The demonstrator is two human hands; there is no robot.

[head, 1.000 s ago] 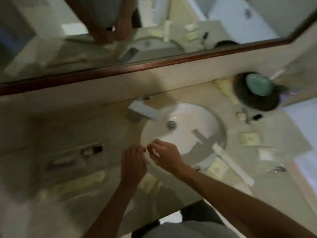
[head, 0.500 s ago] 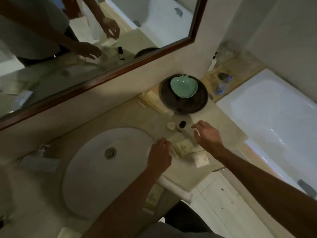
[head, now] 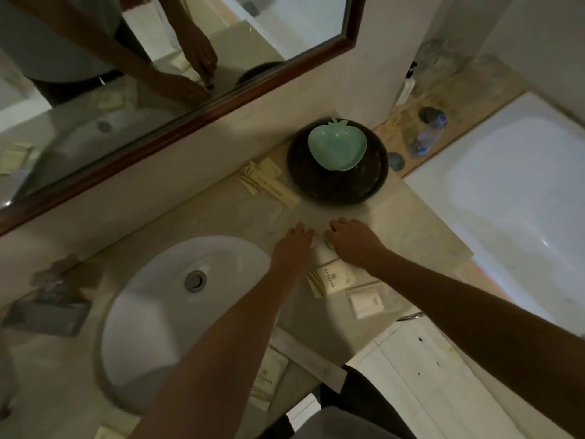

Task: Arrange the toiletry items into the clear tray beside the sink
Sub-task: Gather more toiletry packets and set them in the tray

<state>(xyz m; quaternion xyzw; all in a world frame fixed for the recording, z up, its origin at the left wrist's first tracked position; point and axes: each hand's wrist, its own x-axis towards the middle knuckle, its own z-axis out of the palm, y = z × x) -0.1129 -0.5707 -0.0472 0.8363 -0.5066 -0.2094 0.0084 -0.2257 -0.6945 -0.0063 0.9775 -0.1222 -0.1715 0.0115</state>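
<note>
Both hands, left (head: 292,245) & right (head: 353,243), curl over small items on the tabletop (head: 221,213) by the sink (head: 152,312); grip can't be told. Packets (head: 329,278) lie loose; clear tray not visible, so task looks barely begun.

Light: dim.
Countertop (head: 221,213): beige stone.
Mirror (head: 177,58): wood-framed, behind countertop.
Bathtub (head: 506,191): white, right of countertop.
Floor (head: 411,369): pale tile, below countertop edge.
</note>
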